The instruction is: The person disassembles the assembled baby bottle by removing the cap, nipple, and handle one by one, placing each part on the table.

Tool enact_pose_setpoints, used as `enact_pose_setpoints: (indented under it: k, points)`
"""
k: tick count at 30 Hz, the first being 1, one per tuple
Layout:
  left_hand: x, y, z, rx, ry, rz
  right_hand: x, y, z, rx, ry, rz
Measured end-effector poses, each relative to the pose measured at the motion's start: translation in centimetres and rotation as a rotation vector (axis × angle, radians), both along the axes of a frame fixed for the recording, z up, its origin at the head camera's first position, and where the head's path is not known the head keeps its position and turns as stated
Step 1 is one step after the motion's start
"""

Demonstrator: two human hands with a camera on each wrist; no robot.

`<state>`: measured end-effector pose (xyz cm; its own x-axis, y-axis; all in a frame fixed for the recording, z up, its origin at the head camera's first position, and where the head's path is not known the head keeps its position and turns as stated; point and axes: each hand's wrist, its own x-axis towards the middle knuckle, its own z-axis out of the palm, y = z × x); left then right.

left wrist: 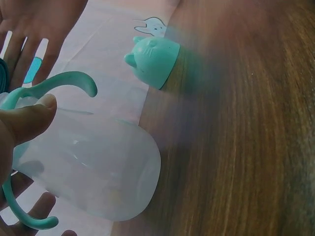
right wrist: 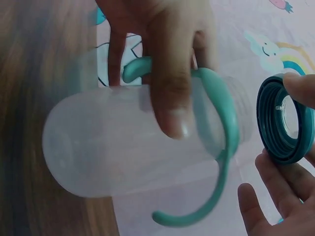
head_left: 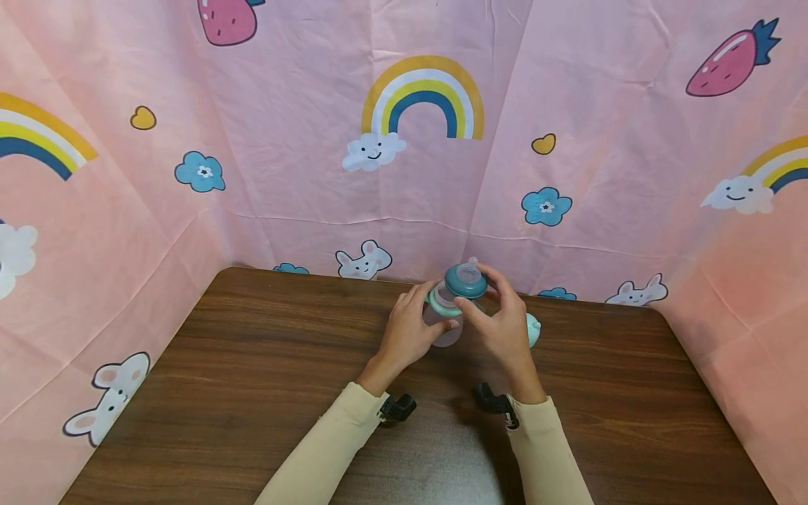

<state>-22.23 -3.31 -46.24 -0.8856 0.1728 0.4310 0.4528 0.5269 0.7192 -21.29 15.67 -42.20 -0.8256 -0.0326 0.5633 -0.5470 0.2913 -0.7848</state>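
A translucent baby bottle (right wrist: 123, 142) with a mint two-handled ring (right wrist: 224, 113) round its neck stands near the table's back edge. My left hand (head_left: 407, 326) grips it at the neck, thumb across the front. Just above the bottle's open mouth, my right hand (head_left: 503, 319) holds a dark teal screw collar (head_left: 466, 282) with a clear nipple (head_left: 470, 269) by its rim. In the right wrist view the collar's threaded underside faces the bottle neck, with a gap between them. A mint cat-eared cap (left wrist: 155, 59) rests on the table beyond the right hand.
The brown wooden table (head_left: 284, 365) lies under both arms. A pink printed cloth (head_left: 303, 140) hangs right behind its back edge and along both sides. A black wrist camera (head_left: 398, 408) sits on the left wrist and another black camera (head_left: 489, 398) on the right.
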Motion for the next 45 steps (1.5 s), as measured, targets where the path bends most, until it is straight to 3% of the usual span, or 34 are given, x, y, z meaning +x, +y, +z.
enact_pose_setpoints:
  k: [12, 23, 37, 45]
  points:
    - [0.0, 0.1, -0.1, 0.025, -0.001, 0.007, 0.6, 3.2, 1.1, -0.032, -0.063, -0.101]
    - [-0.1, 0.0, -0.4, 0.01, 0.012, 0.019, 1.2, 7.3, 1.6, -0.002, -0.204, -0.237]
    - [0.0, 0.0, -0.2, 0.016, 0.006, 0.013, 1.5, 11.7, 0.9, 0.103, -0.354, -0.364]
    - [0.1, 0.0, -0.2, 0.022, 0.007, 0.011, 1.4, 13.7, -0.5, 0.206, -0.43, -0.449]
